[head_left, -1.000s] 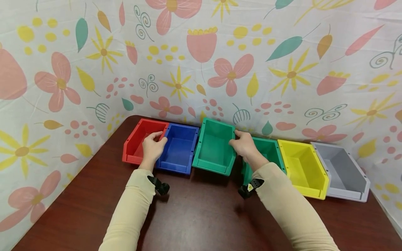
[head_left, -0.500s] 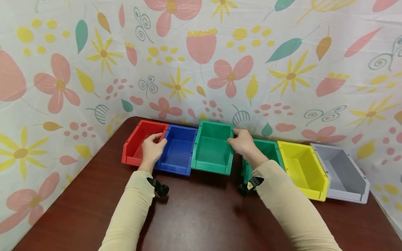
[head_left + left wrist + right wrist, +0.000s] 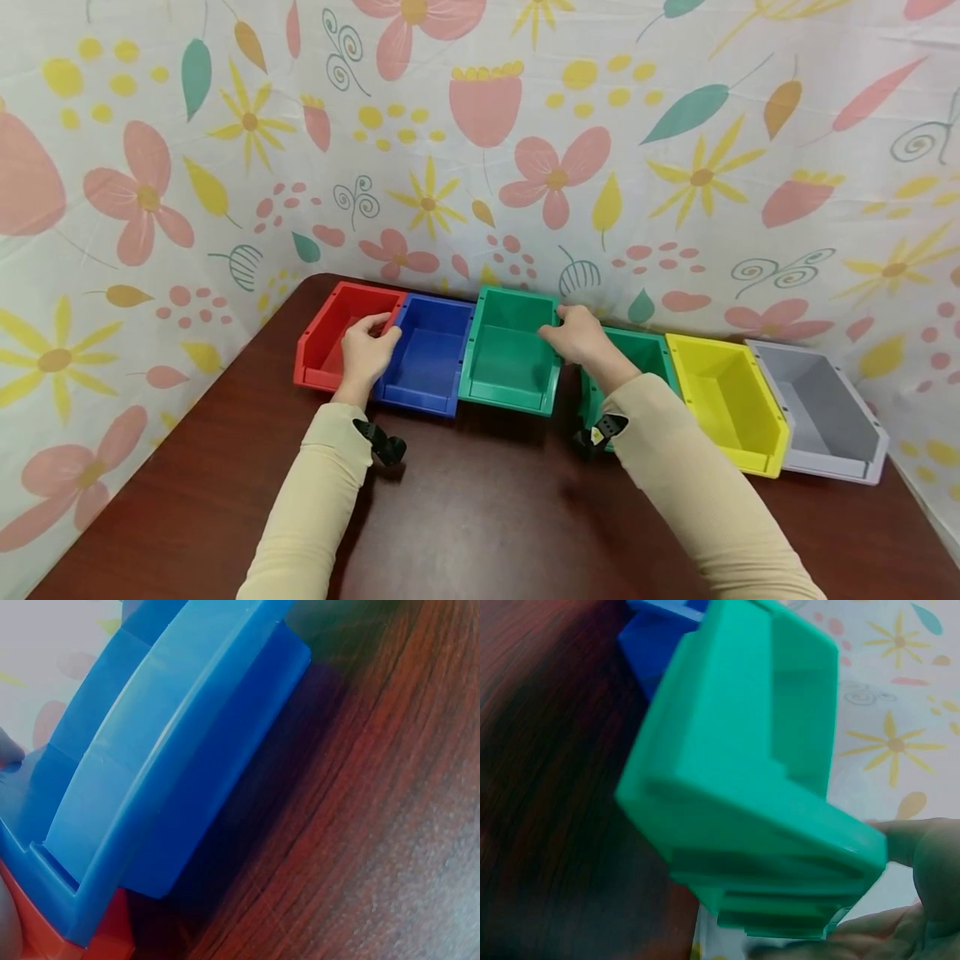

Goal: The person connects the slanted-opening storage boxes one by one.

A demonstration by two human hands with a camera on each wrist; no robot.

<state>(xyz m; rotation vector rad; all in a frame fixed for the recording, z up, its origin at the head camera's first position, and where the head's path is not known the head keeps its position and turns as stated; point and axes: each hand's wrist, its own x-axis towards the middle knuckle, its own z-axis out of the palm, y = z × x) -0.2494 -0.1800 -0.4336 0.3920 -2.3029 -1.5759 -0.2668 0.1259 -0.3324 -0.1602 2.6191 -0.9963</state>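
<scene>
My left hand (image 3: pixel 366 357) pinches the adjoining side walls of the red bin (image 3: pixel 322 354) and the blue bin (image 3: pixel 423 354), which stand side by side on the table. In the left wrist view, the blue bin's front lip (image 3: pixel 187 750) fills the middle, and a fingertip shows at the left edge. With thumb and fingers, my right hand (image 3: pixel 583 340) grips the right side wall of a green bin (image 3: pixel 512 358). This green bin appears raised off the table, its left edge close against the blue bin. Its outer side (image 3: pixel 757 832) shows in the right wrist view.
To the right stand a second green bin (image 3: pixel 641 354), partly hidden by my right arm, a yellow bin (image 3: pixel 720 400) and a grey bin (image 3: pixel 821 408). Flower-printed cloth (image 3: pixel 555 92) hangs behind the dark wooden table (image 3: pixel 465 508).
The green bin in my right hand has turned from a slant to nearly straight, in line with the blue bin. My left hand holds its place on the red and blue bins.
</scene>
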